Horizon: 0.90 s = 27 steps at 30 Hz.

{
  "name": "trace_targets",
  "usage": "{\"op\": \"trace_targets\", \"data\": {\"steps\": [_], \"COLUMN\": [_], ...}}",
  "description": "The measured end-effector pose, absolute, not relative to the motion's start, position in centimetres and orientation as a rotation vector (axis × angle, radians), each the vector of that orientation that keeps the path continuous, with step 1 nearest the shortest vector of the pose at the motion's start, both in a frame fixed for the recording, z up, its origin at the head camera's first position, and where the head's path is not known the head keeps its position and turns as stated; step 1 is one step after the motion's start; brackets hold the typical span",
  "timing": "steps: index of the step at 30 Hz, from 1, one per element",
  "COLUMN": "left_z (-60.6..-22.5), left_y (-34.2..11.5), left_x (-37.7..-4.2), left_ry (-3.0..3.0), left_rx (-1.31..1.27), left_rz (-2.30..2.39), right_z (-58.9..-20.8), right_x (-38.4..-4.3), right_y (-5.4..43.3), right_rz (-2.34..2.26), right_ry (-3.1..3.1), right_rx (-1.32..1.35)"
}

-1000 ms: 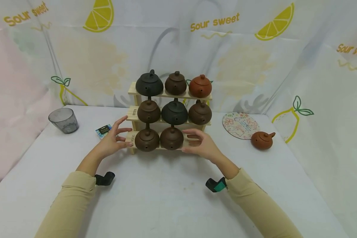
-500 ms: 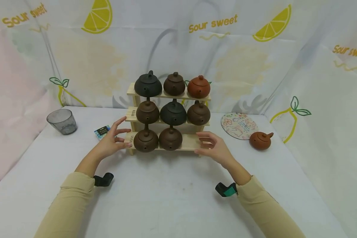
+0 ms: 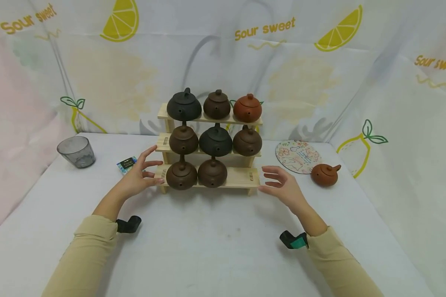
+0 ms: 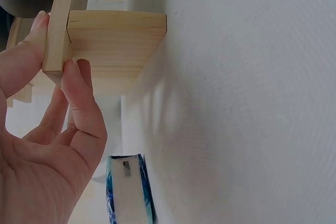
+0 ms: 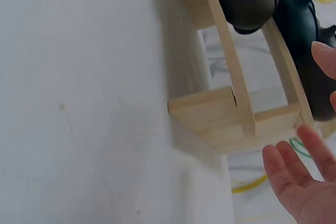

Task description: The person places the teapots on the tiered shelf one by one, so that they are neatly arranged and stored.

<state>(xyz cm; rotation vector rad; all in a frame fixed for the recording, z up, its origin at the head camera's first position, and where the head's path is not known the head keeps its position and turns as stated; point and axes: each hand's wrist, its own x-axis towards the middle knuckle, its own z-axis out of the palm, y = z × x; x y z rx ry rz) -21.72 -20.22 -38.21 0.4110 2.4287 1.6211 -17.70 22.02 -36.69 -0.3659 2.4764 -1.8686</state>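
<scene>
A three-tier wooden display rack (image 3: 241, 177) bears several clay teapots. My left hand (image 3: 136, 180) pinches the left end of its lowest shelf, thumb on top and fingers beneath, as the left wrist view shows. Beside that hand on the shelf sits a dark brown teapot (image 3: 181, 175), with another brown teapot (image 3: 212, 172) right of it. At the shelf's bare right end my right hand (image 3: 285, 188) is held with fingers loosely spread and nothing in them. In the right wrist view its fingertips (image 5: 269, 153) are just off the rack's end.
An orange-brown teapot (image 3: 325, 175) stands on the table at right, next to a round floral mat (image 3: 297, 156). On the left are a grey glass cup (image 3: 78, 152) and a small blue-and-black packet (image 3: 126, 164) behind my left hand. A printed cloth hangs behind the rack.
My right hand has moved right, from beside the second bottom-shelf teapot out to the shelf's right end, uncovering the bare wood. My left hand keeps its hold on the rack.
</scene>
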Motion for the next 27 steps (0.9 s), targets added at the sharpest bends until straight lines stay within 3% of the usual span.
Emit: {"op": "trace_targets", "data": {"steps": [27], "left_z": [-38.2], "left_y": [-20.2], "left_x": [-21.7], "left_ry": [2.413], "left_rx": [0.393], "left_rz": [1.627], "right_z": [-36.9], "right_x": [-15.5], "right_y": [29.8], "right_rz": [-1.982], "right_ry": [2.665], "right_rx": [-0.114]}}
